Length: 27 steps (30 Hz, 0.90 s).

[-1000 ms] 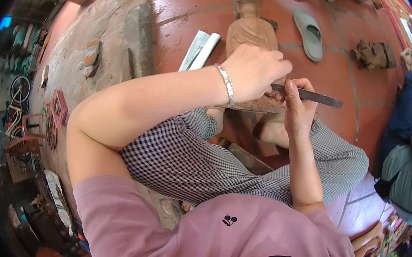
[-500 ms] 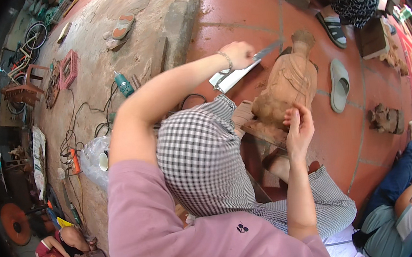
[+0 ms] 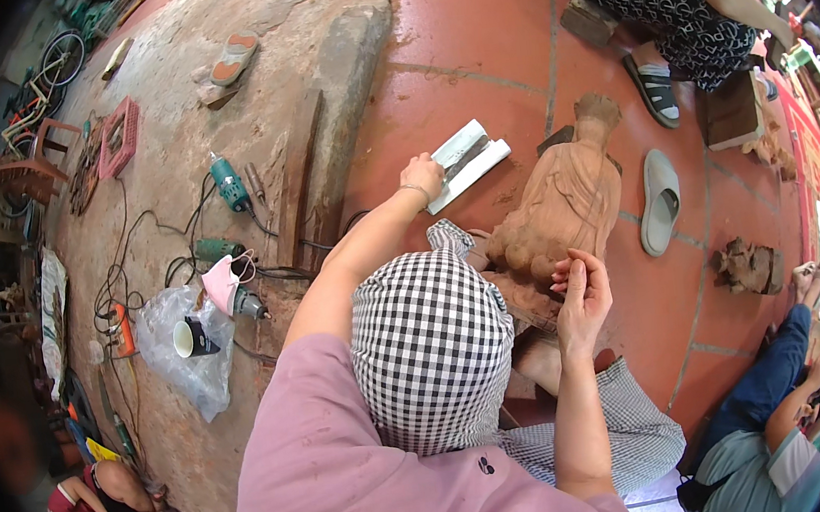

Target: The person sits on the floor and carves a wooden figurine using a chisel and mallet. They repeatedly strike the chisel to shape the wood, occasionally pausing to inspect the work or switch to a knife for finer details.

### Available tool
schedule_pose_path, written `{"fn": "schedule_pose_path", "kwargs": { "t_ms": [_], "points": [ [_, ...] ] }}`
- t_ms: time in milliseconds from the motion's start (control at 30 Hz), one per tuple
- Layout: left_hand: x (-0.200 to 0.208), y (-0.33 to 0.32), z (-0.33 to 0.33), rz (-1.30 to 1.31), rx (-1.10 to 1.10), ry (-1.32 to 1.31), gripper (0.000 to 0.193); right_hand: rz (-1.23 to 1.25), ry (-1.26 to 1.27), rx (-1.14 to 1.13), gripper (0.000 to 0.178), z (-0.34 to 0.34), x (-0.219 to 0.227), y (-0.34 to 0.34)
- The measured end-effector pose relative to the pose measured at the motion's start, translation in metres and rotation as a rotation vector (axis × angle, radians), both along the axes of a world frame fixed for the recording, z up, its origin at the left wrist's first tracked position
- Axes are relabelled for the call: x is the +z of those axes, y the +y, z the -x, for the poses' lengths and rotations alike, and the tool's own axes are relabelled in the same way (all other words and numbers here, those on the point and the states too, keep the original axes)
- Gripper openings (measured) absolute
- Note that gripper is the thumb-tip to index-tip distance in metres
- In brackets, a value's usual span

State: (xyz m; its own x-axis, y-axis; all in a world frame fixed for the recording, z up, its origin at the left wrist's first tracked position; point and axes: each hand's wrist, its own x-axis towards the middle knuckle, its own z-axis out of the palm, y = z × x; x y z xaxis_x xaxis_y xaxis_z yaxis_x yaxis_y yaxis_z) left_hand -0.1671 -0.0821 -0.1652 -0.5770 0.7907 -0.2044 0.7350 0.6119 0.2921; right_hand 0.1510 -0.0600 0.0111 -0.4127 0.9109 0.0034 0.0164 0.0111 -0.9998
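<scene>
My left hand (image 3: 425,176) is closed at the near end of a flat grey strip (image 3: 469,158), perhaps a blade or a file. The strip lies over a folded white sheet or sleeve (image 3: 474,181) on the tiles. To its right a carved wooden figure (image 3: 562,185) leans away from me, its knobbly base near my knees. Beside that base, my right hand (image 3: 583,303) is raised with fingers loosely curled and apart, nothing visible in them. Whether its fingertips touch the wood I cannot tell. My legs are in checked cloth (image 3: 434,343).
On the left lie green power tools (image 3: 229,183) with cords, a pink mask (image 3: 223,284) and a cup (image 3: 194,337) on a plastic bag. A grey slipper (image 3: 659,202) and a wood chunk (image 3: 749,265) lie right. Other people sit around the edges.
My left hand has come down and nearer me, bringing the grey strip onto the white sheet. My right hand stays near the figure's base, its fingers slightly more curled. The view has shifted.
</scene>
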Motion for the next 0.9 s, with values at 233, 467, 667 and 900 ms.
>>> {"fn": "schedule_pose_path", "kwargs": {
  "t_ms": [233, 467, 667, 900],
  "points": [
    [0.000, -0.005, -0.016, 0.021, 0.075, -0.033, 0.019, -0.040, -0.001, -0.010, 0.020, 0.001, -0.002, -0.002],
    [-0.001, -0.005, -0.028, 0.054, 0.038, 0.086, 0.026, -0.019, -0.059, 0.006, 0.021, 0.001, -0.005, -0.002],
    [-0.008, -0.012, -0.041, -0.018, -0.094, 0.105, 0.024, -0.034, -0.065, -0.025, 0.020, 0.004, -0.002, -0.005],
    [-0.026, -0.016, -0.045, -0.191, -0.004, 0.048, 0.022, -0.031, -0.031, -0.012, 0.020, -0.001, -0.012, 0.000]
  ]
}}
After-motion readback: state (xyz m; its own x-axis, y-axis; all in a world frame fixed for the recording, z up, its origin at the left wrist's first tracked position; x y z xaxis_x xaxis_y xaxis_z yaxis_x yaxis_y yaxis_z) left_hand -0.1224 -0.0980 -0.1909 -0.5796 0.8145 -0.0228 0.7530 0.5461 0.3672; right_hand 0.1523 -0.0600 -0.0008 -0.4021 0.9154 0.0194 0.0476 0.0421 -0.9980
